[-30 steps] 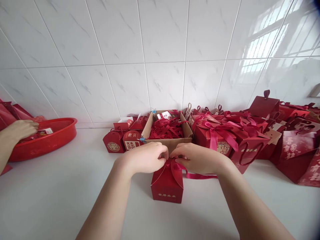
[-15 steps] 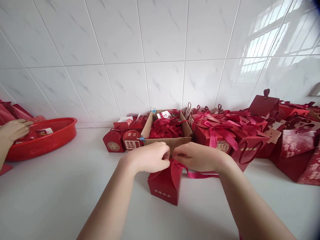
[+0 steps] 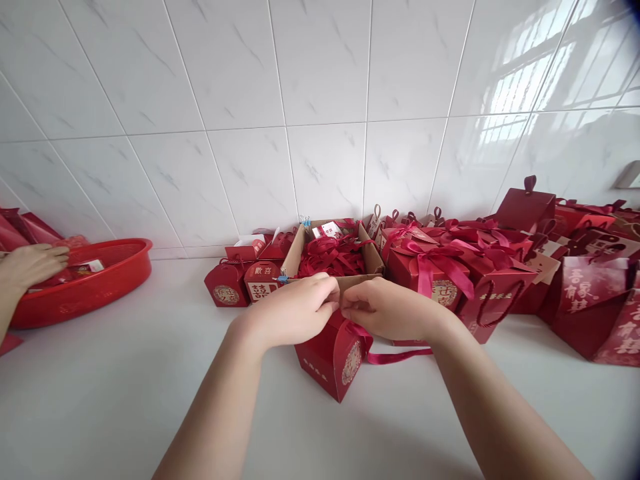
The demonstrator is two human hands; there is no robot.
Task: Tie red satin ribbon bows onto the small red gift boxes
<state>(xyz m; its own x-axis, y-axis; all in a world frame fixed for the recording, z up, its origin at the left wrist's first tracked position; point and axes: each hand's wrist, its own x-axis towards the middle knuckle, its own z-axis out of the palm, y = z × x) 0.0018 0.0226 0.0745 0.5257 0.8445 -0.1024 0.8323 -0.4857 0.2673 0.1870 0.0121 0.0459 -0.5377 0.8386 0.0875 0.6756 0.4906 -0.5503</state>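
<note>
A dark red gift box (image 3: 323, 363) with gold lettering and a round gold emblem stands on the white table, turned corner-on to me. Both hands meet over its top. The fingers of my left hand (image 3: 306, 305) are closed in a pinch at the box top; what lies between them is hidden. My right hand (image 3: 377, 305) is closed beside it, with a crimson ribbon (image 3: 400, 357) emerging beneath its fingers and trailing right across the table. Just behind the hands is an open cardboard box (image 3: 374, 259) full of coiled red ribbons (image 3: 333, 255).
Red gift boxes with bows (image 3: 433, 267) and paper bags (image 3: 590, 300) crowd the right side. Two small red boxes (image 3: 227, 283) are left of the carton. At far left another person's hand (image 3: 35, 263) reaches into a red plastic basket (image 3: 125, 267). A tiled wall rises behind.
The gift box has turned, so its side with the round emblem now shows. Both hands have stayed closed at its top, shifting slightly. The other person's hand moved a little.
</note>
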